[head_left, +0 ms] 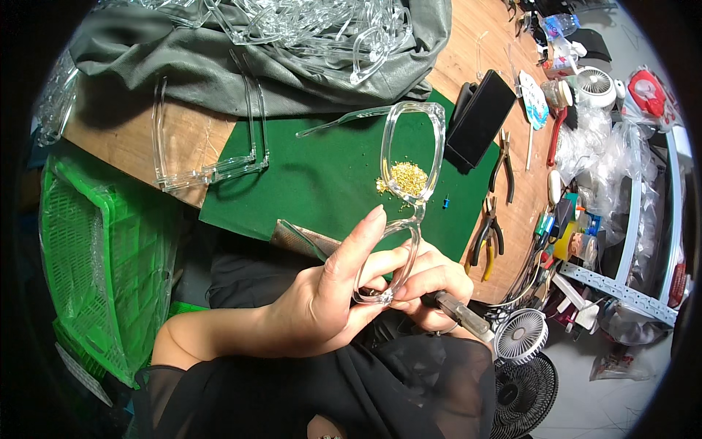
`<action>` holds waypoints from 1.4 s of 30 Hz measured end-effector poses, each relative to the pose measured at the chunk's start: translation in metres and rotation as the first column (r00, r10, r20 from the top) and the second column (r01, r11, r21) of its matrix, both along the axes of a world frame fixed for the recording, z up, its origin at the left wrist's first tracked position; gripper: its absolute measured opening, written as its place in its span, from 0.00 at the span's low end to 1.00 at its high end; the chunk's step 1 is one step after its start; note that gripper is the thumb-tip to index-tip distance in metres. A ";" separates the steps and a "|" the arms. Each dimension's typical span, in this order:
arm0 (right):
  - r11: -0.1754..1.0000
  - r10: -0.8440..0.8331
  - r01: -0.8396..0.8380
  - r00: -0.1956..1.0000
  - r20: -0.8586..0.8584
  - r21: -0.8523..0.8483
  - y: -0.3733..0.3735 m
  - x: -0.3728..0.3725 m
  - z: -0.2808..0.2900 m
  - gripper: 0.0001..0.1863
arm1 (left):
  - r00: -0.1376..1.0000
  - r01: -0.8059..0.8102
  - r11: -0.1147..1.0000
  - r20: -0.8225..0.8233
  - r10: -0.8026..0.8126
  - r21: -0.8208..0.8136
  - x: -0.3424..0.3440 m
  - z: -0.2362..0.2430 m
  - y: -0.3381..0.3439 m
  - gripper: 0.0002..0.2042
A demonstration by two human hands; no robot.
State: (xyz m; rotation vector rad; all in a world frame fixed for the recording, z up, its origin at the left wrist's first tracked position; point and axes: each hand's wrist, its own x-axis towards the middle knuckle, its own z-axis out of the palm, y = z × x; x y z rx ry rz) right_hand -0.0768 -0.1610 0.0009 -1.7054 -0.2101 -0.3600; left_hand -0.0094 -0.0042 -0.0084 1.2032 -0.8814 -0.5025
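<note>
A clear plastic eyeglass frame (418, 212) stands tilted in front of me, one temple stretching to the left over the green mat (307, 161). My left hand (325, 296) is closed on its lower rim, thumb pointing up. The fingers of my right hand (439, 282) meet the frame near its lower hinge. That hand also holds a tool (462, 314) with a dark body and greyish end pointing right; its kind is unclear. Beyond the frame lies a heap of tiny gold-coloured screws (408, 179), partly seen through the lens opening. Close by is a blue push pin (445, 202).
Another clear frame (208, 174) rests at the mat's left edge. Many more frames (307, 25) pile on grey cloth (183, 66). To the right are a black phone (482, 117), pliers (486, 238) and small fans (521, 335). Green crates (102, 256) stand left.
</note>
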 end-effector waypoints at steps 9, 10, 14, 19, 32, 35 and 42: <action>0.990 0.040 -0.040 0.999 0.003 -0.134 -0.006 0.000 0.006 0.07 | 0.999 -0.005 1.000 -0.035 0.004 -0.011 0.000 0.002 0.000 0.41; 0.987 0.044 -0.042 0.999 0.008 -0.154 -0.007 0.000 0.006 0.07 | 0.999 -0.008 1.000 -0.035 0.008 -0.012 0.000 0.001 0.000 0.41; 0.994 0.020 -0.017 1.000 0.024 -0.113 -0.003 -0.001 0.004 0.09 | 1.000 0.000 1.000 0.010 0.000 -0.026 0.002 0.002 0.000 0.43; 0.952 -0.068 0.058 0.997 -0.023 -0.300 -0.014 -0.014 0.012 0.11 | 0.999 0.008 1.000 0.034 -0.007 -0.007 0.003 0.000 0.000 0.49; 0.679 -0.058 -0.259 0.914 -0.401 -0.687 -0.020 -0.017 0.035 0.20 | 0.974 -0.044 0.999 0.223 0.038 0.023 0.002 -0.004 -0.005 0.52; 0.642 -0.047 -0.281 0.914 -0.402 -0.713 -0.019 -0.014 0.039 0.20 | 0.973 -0.057 0.998 0.224 0.054 0.006 0.001 -0.003 -0.007 0.51; 0.642 -0.051 -0.267 0.920 -0.388 -0.718 -0.019 -0.016 0.034 0.19 | 0.932 -0.099 0.992 0.358 0.064 0.082 -0.003 -0.004 -0.002 0.46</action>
